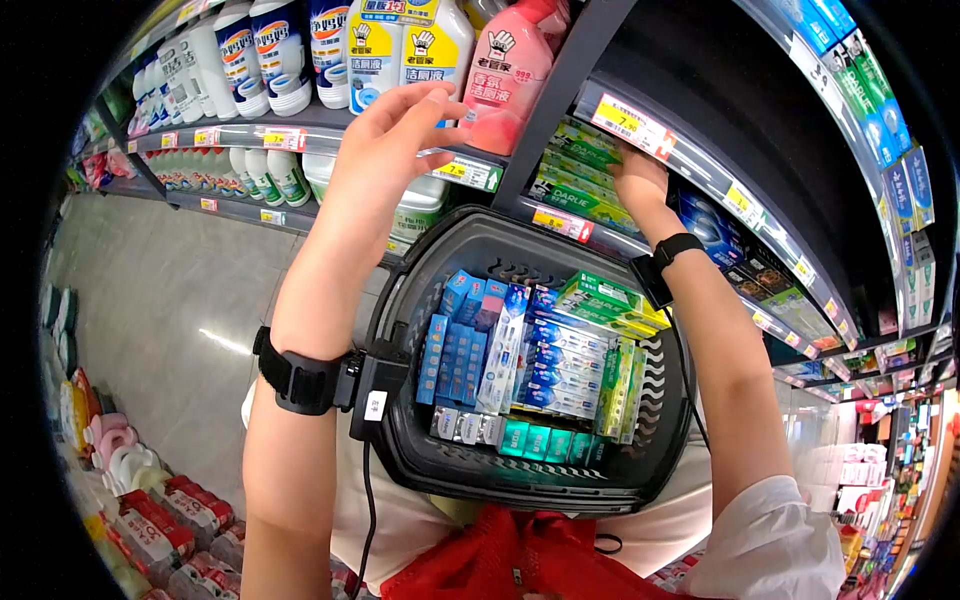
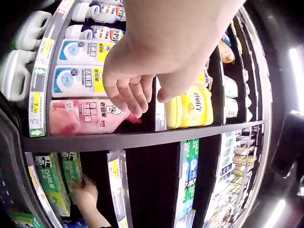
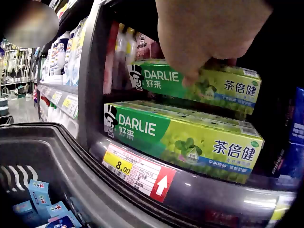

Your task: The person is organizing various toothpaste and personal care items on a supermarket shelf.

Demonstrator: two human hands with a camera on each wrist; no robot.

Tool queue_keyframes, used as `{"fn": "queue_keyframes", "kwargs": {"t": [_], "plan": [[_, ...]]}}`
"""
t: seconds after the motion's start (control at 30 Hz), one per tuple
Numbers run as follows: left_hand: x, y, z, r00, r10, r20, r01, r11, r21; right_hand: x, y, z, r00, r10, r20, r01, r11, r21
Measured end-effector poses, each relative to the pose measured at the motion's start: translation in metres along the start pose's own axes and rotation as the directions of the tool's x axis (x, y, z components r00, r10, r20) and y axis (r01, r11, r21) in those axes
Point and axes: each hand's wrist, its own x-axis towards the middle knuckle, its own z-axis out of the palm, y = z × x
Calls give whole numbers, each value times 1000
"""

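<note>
On a low shelf, the right hand [image 3: 209, 42] grips a green Darlie box [image 3: 194, 85] from above; it sits behind and a little above another Darlie box [image 3: 180, 142]. In the head view this hand [image 1: 640, 180] reaches in under the shelf edge. The left hand [image 1: 395, 130] is raised in front of a pink bottle [image 1: 505, 85], fingers loosely bent with nothing in them; the left wrist view shows that hand [image 2: 135, 80] near the pink bottle [image 2: 85, 116]. A black basket [image 1: 650, 470] below holds blue, white, teal and green boxes [image 1: 600, 300].
White and blue bottles [image 1: 280, 60] line the upper left shelf. A dark upright divider [image 1: 560, 90] separates them from the Darlie section. Shelf edges with price tags [image 1: 630, 125] run above and below the right hand. Red-wrapped packs [image 1: 150, 530] lie at the lower left.
</note>
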Motion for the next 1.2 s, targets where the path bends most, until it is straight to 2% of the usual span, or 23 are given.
{"fn": "queue_keyframes", "kwargs": {"t": [0.1, 0.17, 0.3, 0.4, 0.47, 0.57, 0.7, 0.77, 0.8, 0.87, 0.9, 0.97, 1.03, 1.1, 1.2], "plan": [[-1, 3, -1, 1000, 12, 8, -12, 1000, -7, 8, 0, 4, 999, 18, 52, -17, 1000, -16], [-3, 4, -2, 1000, 18, 2, -18, 1000, -8, 18, 8, 21, 993, 45, 111, -52, 996, 66], [-3, 2, -4, 1000, 11, -1, -11, 1000, 3, 18, 2, 15, 985, 75, 154, -80, 996, 25], [-4, 3, -2, 1000, 6, 9, -6, 1000, 6, 17, 2, 21, 994, 51, 98, -52, 999, 7], [-3, 3, 0, 1000, 2, 10, -2, 1000, 5, 12, 2, 25, 999, -10, -46, 6, 997, -81], [-4, 3, 2, 1000, -3, 16, 2, 1000, 4, 2, 2, 24, 992, -66, -109, 50, 988, -146], [-3, 1, 5, 1000, -4, 24, 3, 1000, 11, -2, 5, 24, 996, -62, -60, 54, 991, -123], [-3, 1, 5, 1000, -3, 27, 3, 1000, 18, -10, 2, 21, 984, -82, -157, 68, 993, -97], [-3, 0, 5, 1000, -2, 28, 2, 1000, 25, -16, 1, 17, 984, -79, -157, 64, 993, -98], [-3, -1, 6, 999, -11, 32, 10, 1000, 29, -33, -1, 6, 950, -157, -270, 157, 987, -24], [-2, -2, 6, 999, -18, 33, 17, 999, 34, -44, -1, -3, 951, -152, -270, 151, 988, -26], [-3, -4, 9, 998, -31, 47, 29, 999, 39, -71, 0, -23, 956, -187, -225, 219, 968, 127], [-5, -6, 14, 997, -45, 67, 42, 998, 44, -106, 7, -45, 952, -187, -244, 246, 939, 239], [-8, -9, 22, 993, -91, 69, 84, 992, 98, -140, 21, -58, 971, -130, -203, 195, 917, 348], [-12, -26, 32, 977, -138, 164, 110, 979, 169, -187, 49, -68, 993, 53, -101, 1, 879, 477]]}}
